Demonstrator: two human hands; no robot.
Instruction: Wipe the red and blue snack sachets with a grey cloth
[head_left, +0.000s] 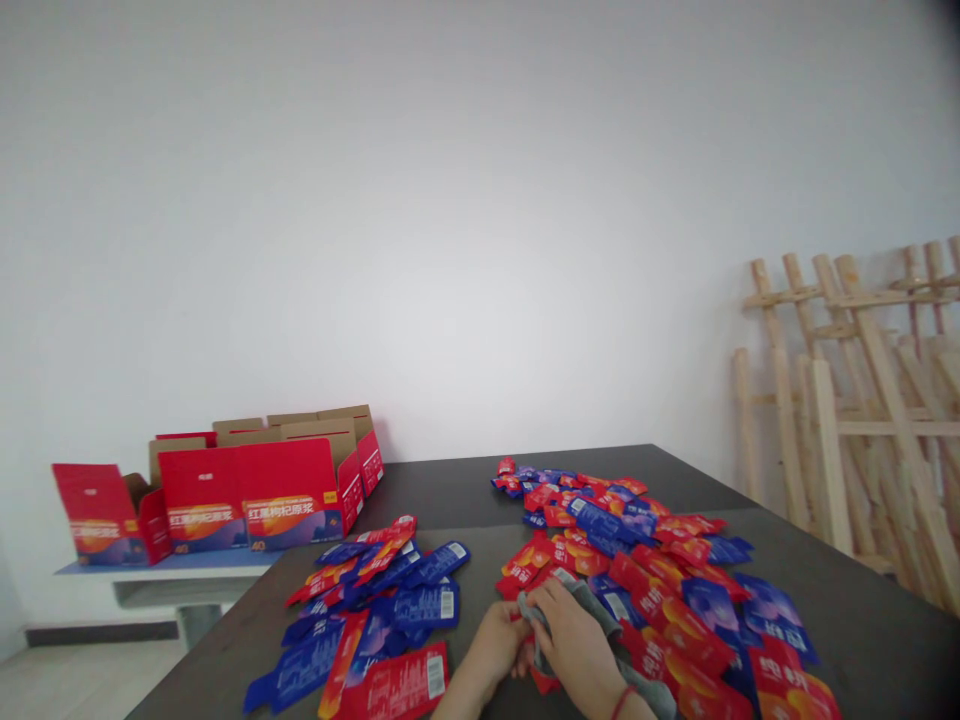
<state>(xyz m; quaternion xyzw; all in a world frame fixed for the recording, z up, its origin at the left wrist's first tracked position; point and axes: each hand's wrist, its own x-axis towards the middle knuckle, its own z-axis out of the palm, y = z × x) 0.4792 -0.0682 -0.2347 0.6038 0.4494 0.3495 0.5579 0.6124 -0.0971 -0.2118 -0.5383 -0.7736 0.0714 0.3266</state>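
My left hand (493, 640) is closed on a red pouch, of which only small bits of red show between and below the fingers. Close against it, my right hand (570, 635) is closed on a grey cloth (589, 600) that wraps about the pouch and trails under the wrist. Just right of my hands lies a large pile of red pouches (686, 630) and blue pouches (772, 610), partly overlapping. To the left is a smaller heap, with blue pouches (307, 660) and a red pouch (401, 685) showing barcodes.
The dark table (442, 490) reaches back to a white wall (480, 250). Open red cartons (292, 490) stand on a lower bench (180, 573) at the left. Wooden easels (825, 420) lean against the wall on the right.
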